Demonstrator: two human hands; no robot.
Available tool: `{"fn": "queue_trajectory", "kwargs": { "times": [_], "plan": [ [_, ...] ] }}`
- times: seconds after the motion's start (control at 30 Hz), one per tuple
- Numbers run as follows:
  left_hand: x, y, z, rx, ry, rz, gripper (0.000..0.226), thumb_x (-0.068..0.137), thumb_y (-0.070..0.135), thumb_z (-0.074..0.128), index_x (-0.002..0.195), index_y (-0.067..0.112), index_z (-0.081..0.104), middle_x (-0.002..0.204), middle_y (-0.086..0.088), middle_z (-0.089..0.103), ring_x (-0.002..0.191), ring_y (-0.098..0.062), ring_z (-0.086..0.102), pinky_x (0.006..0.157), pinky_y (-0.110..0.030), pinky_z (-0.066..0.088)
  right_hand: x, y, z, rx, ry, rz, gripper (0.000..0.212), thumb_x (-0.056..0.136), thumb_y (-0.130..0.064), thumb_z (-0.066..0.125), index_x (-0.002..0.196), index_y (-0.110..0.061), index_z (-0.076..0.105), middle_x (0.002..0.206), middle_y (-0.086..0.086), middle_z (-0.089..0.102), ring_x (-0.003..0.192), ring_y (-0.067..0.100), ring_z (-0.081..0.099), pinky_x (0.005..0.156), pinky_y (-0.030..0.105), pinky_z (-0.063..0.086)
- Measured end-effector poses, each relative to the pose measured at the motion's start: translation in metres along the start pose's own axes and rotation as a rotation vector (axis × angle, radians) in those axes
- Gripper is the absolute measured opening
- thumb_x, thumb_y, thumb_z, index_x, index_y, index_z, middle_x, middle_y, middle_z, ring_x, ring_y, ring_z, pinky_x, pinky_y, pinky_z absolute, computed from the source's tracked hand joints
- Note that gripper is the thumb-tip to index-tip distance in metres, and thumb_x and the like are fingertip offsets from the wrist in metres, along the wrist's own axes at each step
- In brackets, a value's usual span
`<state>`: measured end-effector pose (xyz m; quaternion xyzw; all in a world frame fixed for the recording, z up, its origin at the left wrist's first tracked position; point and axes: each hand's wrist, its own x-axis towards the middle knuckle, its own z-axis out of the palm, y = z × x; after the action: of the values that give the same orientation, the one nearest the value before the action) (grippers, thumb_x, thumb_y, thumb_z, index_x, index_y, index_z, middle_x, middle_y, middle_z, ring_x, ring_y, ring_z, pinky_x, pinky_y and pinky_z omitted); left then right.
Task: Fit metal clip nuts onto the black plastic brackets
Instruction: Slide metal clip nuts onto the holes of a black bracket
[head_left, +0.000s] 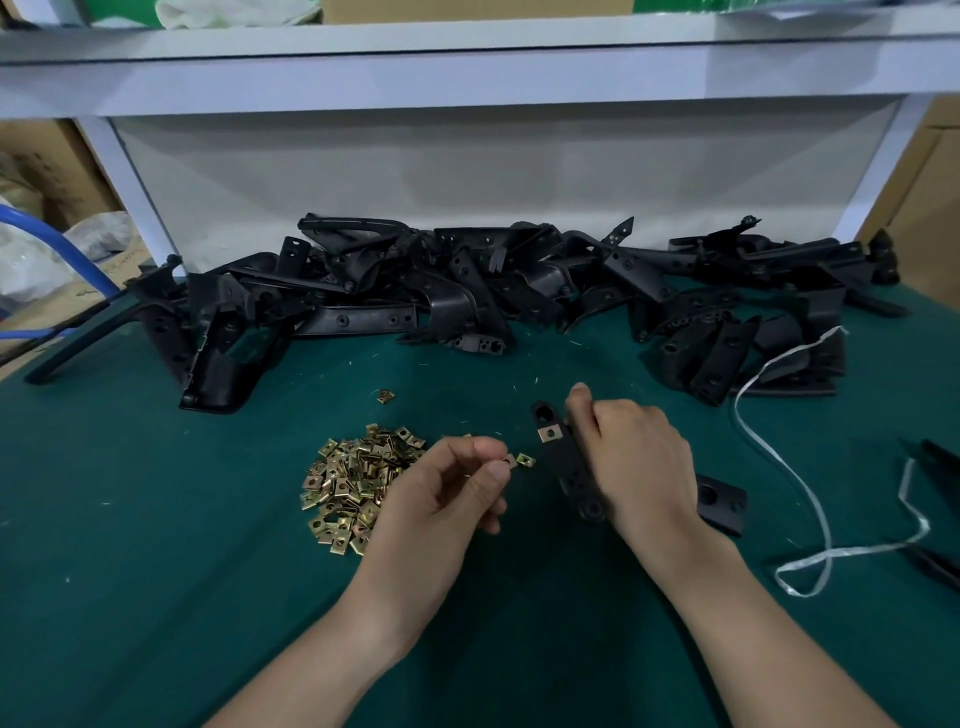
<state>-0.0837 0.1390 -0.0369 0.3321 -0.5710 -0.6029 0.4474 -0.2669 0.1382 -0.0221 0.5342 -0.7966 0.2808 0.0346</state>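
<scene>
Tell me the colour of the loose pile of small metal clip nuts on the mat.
Brassy gold-yellow, in the pile of small metal clip nuts; the head view shows it.

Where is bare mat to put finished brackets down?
The near-left mat, in front of the clip pile and left of the left hand, is bare. The back is crowded with the bracket heap; the white strap clutters the right.

Green mat — white shelf above.
</scene>
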Motion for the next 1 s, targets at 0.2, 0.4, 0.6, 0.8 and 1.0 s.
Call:
{"fn": "queue_trajectory", "kwargs": {
  "times": [0.2, 0.4, 0.6, 0.8, 1.0],
  "plan": [
    [-0.003, 0.007, 0.002, 0.034, -0.047, -0.024, 0.017, 0.080, 0.032, 0.069, 0.096, 0.031, 0.076, 0.090, -0.006, 0.072, 0.072, -0.008, 0.062, 0.067, -0.020, 0.053, 0.001, -0.007, -0.001, 0.051, -0.032, 0.042, 0.058, 0.105, -0.045, 0.030, 0.060, -0.013, 0.048, 0.059, 0.003, 0.050, 0.055, 0.023, 0.044, 0.056, 0.037, 0.030],
    [-0.006, 0.013, 0.006, 0.048, -0.081, -0.034, 0.017, 0.078, 0.029, 0.070, 0.094, 0.025, 0.076, 0.079, 0.004, 0.070, 0.066, -0.007, 0.062, 0.064, -0.018, 0.052, -0.003, -0.012, -0.002, 0.008, -0.050, 0.015, 0.053, 0.106, -0.045, 0.026, 0.067, -0.016, 0.047, 0.064, 0.003, 0.051, 0.059, 0.026, 0.044, 0.059, 0.036, 0.031],
    [-0.008, 0.015, 0.007, 0.068, -0.077, -0.045, 0.015, 0.077, 0.028, 0.071, 0.089, 0.021, 0.077, 0.072, 0.004, 0.069, 0.064, -0.007, 0.061, 0.064, -0.017, 0.051, -0.004, -0.014, -0.002, 0.020, -0.016, 0.037, 0.054, 0.106, -0.046, 0.028, 0.062, -0.018, 0.043, 0.062, 0.002, 0.049, 0.059, 0.030, 0.046, 0.060, 0.037, 0.033],
    [-0.009, 0.018, 0.009, 0.104, -0.084, -0.036, 0.009, 0.087, 0.016, 0.070, 0.094, 0.015, 0.073, 0.066, 0.006, 0.066, 0.062, -0.005, 0.059, 0.063, -0.015, 0.050, -0.004, -0.014, -0.002, 0.035, -0.012, 0.033, 0.056, 0.106, -0.046, 0.027, 0.059, -0.020, 0.040, 0.061, 0.002, 0.050, 0.061, 0.031, 0.047, 0.059, 0.037, 0.033],
    [-0.010, 0.020, 0.008, 0.139, -0.090, -0.033, 0.007, 0.090, 0.011, 0.068, 0.095, 0.015, 0.072, 0.066, 0.007, 0.066, 0.062, -0.004, 0.060, 0.064, -0.015, 0.050, -0.005, -0.015, -0.003, 0.010, -0.031, 0.038, 0.055, 0.106, -0.047, 0.027, 0.063, -0.018, 0.045, 0.065, 0.004, 0.054, 0.060, 0.029, 0.046, 0.059, 0.037, 0.033]
  ]
}}
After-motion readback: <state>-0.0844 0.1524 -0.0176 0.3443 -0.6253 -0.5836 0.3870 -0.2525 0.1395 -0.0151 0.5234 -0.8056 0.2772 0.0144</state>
